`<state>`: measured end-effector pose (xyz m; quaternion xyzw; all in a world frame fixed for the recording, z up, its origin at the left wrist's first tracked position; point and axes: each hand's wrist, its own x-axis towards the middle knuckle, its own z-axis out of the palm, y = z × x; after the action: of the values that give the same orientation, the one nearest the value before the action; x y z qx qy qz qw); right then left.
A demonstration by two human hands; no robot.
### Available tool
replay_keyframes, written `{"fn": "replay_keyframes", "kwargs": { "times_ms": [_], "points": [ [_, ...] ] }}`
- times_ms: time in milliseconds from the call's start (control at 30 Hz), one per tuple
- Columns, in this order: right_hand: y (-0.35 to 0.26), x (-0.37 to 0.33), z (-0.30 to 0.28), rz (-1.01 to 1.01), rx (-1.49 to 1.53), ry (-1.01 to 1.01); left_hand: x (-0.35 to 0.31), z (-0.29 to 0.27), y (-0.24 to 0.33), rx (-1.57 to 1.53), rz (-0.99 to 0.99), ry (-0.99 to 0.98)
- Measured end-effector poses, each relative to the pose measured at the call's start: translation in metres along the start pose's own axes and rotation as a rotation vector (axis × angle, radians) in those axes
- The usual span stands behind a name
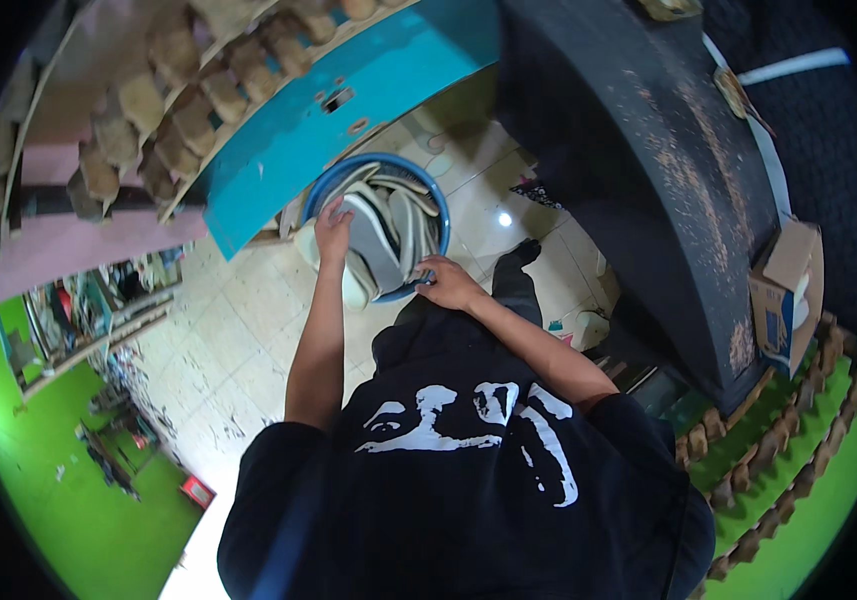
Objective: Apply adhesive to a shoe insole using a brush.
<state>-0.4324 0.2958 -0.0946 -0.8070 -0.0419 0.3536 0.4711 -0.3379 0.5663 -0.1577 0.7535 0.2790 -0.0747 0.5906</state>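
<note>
A round blue basin (444, 212) stands on the floor in front of me, heaped with flat, sole-shaped pieces in cream and grey. My left hand (332, 236) reaches over the basin's left side, thumb and fingers closed at the upper end of a grey sole with a pale edge (373, 250). That sole lies slanted on the heap. At the near right rim is my right hand (451, 285), its fingers curled in toward the thumb. What sits between them is too small to make out. More cream soles (410, 190) lean together along the basin's far and right sides.
A turquoise panel (288, 140) and shelves of wooden shoe lasts (178, 120) rise at the far left. A black, dust-specked bench (648, 150) runs along the right, beside an open cardboard box (786, 295). More lasts (778, 450) line green shelving at lower right. Scraps litter the tiled floor (218, 340).
</note>
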Motion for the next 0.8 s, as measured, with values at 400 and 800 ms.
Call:
{"fn": "replay_keyframes", "kwargs": {
  "times_ms": [400, 800],
  "points": [
    [0.054, -0.131, -0.187, -0.033, 0.377, 0.696, -0.085, 0.220, 0.133, 0.048, 0.359, -0.452],
    [0.106, -0.282, -0.335, -0.061, 0.641, 1.264, -0.224, 0.461, 0.268, 0.163, 0.636, -0.979]
  ]
}}
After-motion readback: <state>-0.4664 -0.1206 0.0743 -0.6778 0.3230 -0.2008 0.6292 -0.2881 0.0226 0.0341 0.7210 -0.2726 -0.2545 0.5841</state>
